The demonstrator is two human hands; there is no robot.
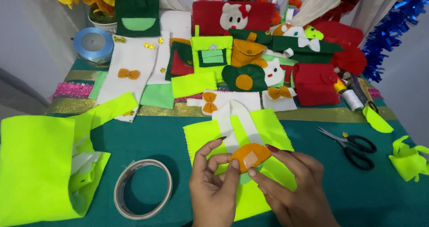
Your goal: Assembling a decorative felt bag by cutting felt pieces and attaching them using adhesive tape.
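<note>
At the near edge of the bench (147, 137), which is covered in dark green cloth, the left hand (213, 187) rises palm-up with its fingers curled; thumb and forefinger pinch the left end of an orange felt oval (250, 155). The right hand (295, 187) comes in from the near right, back upward, with its fingertips on the oval's lower right edge and the thumb over its top, so both hands hold the piece just above a neon-yellow felt sheet (268, 129). A small pale strip sits on the face of the oval. A white felt strip (234, 117) lies across the yellow sheet just beyond the hands. Left of the hands, near the front edge, a roll of tape (143, 189) lies flat, and a large neon-yellow felt bag (40, 169) fills the near left corner. To the right, black-handled scissors (353, 146) rest on the cloth, with a crumpled neon-yellow scrap (409, 160) at the right edge. Farther back, a gold glitter band runs across the bench, and behind it lie many felt pieces in white, green, red and orange. A blue ribbon spool (94, 44) stands at the far left corner, and a red felt pouch with a white cat face (232, 17) leans at the far edge.
</note>
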